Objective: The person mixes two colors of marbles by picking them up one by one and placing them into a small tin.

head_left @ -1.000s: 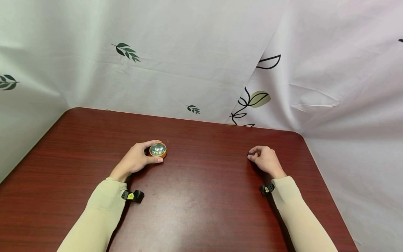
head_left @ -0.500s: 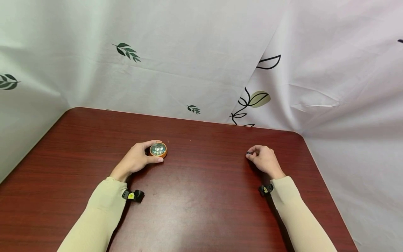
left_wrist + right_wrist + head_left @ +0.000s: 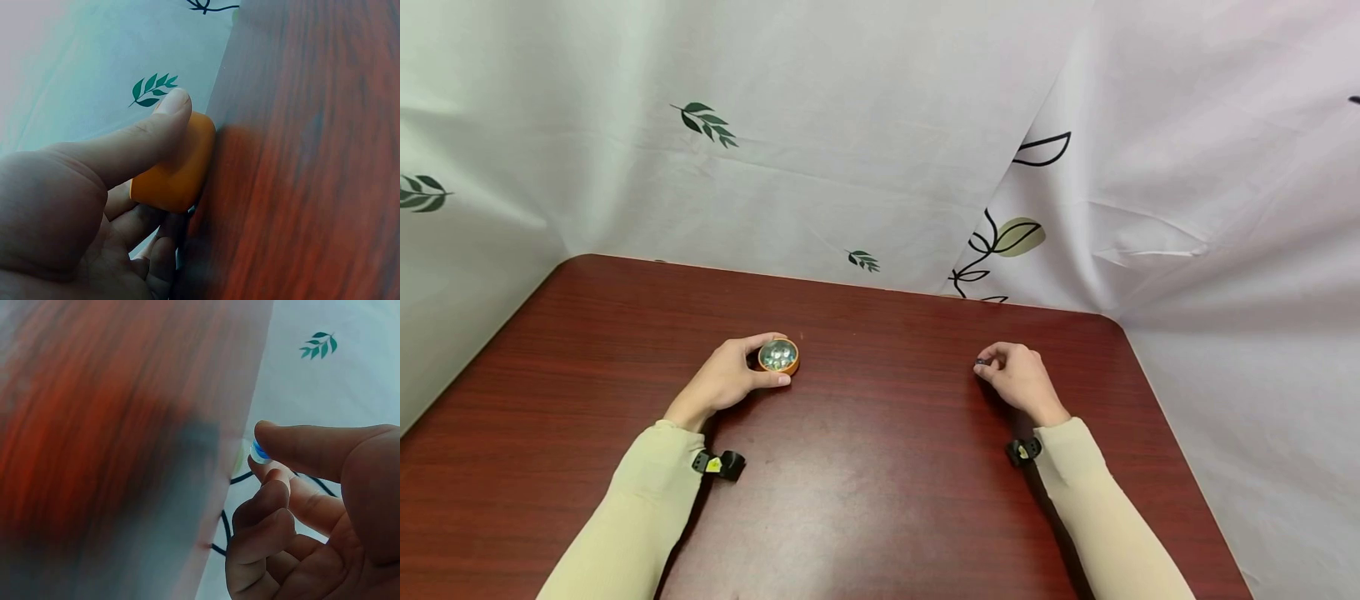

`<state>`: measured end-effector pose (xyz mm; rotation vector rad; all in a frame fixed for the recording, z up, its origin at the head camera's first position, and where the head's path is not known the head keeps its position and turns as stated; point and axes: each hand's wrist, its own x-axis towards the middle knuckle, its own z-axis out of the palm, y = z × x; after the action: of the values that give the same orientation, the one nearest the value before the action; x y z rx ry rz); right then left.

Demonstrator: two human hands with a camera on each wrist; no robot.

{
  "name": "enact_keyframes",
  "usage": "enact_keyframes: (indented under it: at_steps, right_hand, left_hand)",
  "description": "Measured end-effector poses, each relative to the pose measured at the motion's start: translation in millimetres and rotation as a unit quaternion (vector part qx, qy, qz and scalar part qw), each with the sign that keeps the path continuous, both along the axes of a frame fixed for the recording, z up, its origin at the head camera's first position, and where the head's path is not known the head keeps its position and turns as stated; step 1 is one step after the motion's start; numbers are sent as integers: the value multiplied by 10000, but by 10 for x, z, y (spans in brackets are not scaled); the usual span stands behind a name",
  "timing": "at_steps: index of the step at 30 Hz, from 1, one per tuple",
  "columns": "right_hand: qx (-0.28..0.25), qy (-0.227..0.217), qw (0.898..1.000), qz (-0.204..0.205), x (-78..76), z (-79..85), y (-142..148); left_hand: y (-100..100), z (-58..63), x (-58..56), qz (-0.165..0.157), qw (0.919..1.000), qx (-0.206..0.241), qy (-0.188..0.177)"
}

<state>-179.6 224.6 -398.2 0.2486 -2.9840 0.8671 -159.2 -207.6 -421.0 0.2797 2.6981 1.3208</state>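
Note:
My left hand [image 3: 730, 375] grips a small round orange bowl [image 3: 172, 169] from its left side, with the thumb on the near wall and fingers round the far side. Several shiny, clear-greenish glass marbles [image 3: 778, 356] fill the bowl, which sits at the table surface. Over to the right, my right hand [image 3: 1018, 375] pinches a glass marble [image 3: 259, 453] between thumb and index fingertip. This marble is clear with a blue swirl, and its far part is covered by the thumb. The other right fingers are curled toward the palm.
Both hands are over a dark red-brown wooden table [image 3: 865, 467] with rounded back corners. A pale cloth [image 3: 820, 150] printed with leaves hangs behind and beside it. Black straps with small devices are on the left sleeve [image 3: 647, 475] and right sleeve [image 3: 1086, 475].
My right hand has moved slightly to the left with the marble pinched in it. The left hand and the bowl have stayed nearly in place.

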Motion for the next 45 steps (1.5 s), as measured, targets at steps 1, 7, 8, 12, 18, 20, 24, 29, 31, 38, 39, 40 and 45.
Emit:
enact_keyframes:
  at_steps: [1,7,8,12,18,20,24,29,31,38,39,40,45]
  right_hand:
    - [-6,-13,10000,-7,3,7,-12]
    - [-68,-2,10000,21,7,30,-86]
    - [-86,11,10000,35,8,32,-101]
    - [-146,23,9999,78,16,46,-170]
    - [-253,8,9995,163,31,61,-302]
    - [-297,1,9994,198,32,61,-346]
    - [-362,-43,9990,274,39,68,-450]
    - [-438,-93,9983,370,38,80,-602]
    - [-448,-105,9981,414,36,83,-663]
    - [-491,-102,9973,539,43,88,-857]
    - [-506,-108,9971,557,46,89,-884]
    - [-526,-120,9969,571,49,91,-912]
    - [-609,-198,9958,660,61,97,-1054]
  left_hand:
    - [2,-1,-1,-9,10000,1,10]
    - [9,-2,1,10,10000,4,2]
    - [10,0,2,17,10000,-3,0]
    - [13,5,6,23,10000,-31,2]
    - [10,-9,0,-1,10000,-53,29]
    - [10,-12,-1,-7,10000,-69,30]
    - [10,-9,1,-4,10000,-89,14]
    - [10,3,7,11,10000,-87,-29]
    - [8,8,13,27,10000,-85,-45]
    - [5,13,23,41,9999,-89,-58]
    - [6,13,22,35,9999,-87,-44]
    - [7,14,20,34,10000,-84,-37]
    - [2,15,15,22,10000,-80,-31]
